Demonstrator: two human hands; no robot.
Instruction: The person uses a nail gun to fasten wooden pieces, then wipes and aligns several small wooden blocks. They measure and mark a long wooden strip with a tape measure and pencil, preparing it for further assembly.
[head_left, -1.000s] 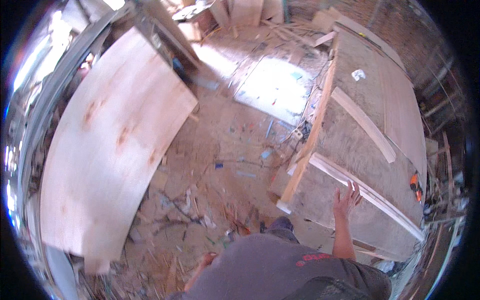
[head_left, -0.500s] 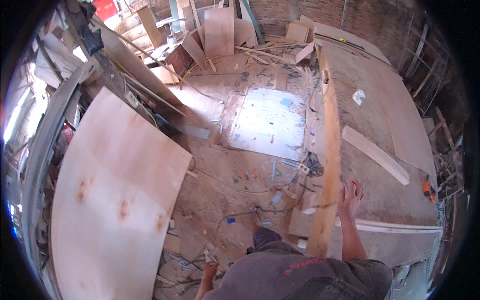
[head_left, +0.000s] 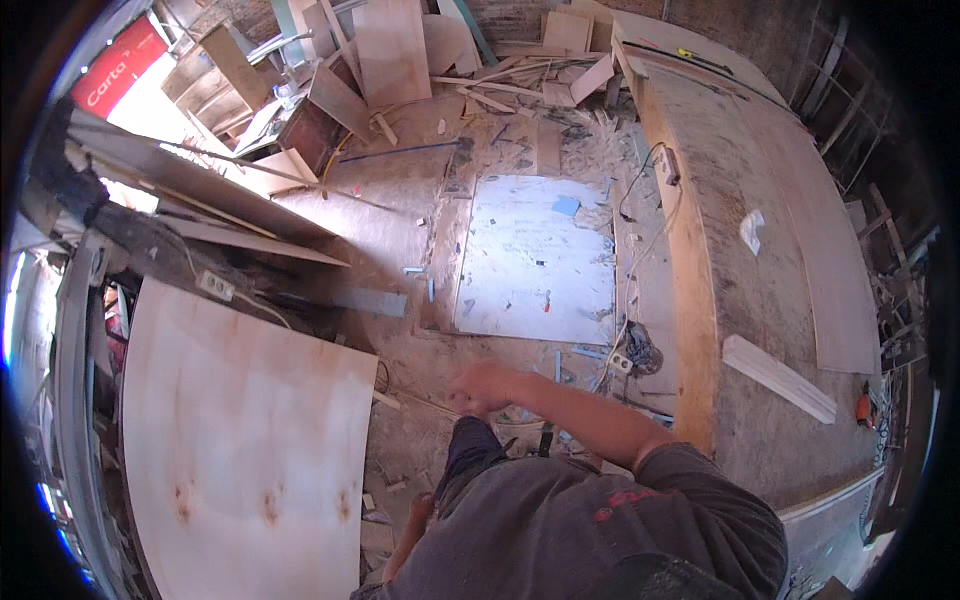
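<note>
My right arm reaches across in front of my body, with my right hand [head_left: 483, 388] over the littered floor just beyond my knee. Its fingers look bent, but blur hides whether anything is in them. Low beside my left side, my left hand [head_left: 421, 508] shows only in part, its fingers mostly hidden. To its left leans a large pale plywood sheet [head_left: 250, 430] with several brown stains; neither hand touches it. On the right stands a long wooden workbench [head_left: 740, 290], carrying a bundle of pale wood strips [head_left: 778, 380].
A white board [head_left: 540, 270] lies on the floor ahead, scattered with scraps. Cables run to a socket block [head_left: 621, 363] beside a dark bundle [head_left: 645, 352]. An orange-handled tool [head_left: 864, 408] and a crumpled white piece [head_left: 751, 231] rest on the bench. Offcut panels [head_left: 392, 60] stand at the back.
My right hand has left the bench top and swung left across my front. My view has shifted, and the left hand now sits closer against my body.
</note>
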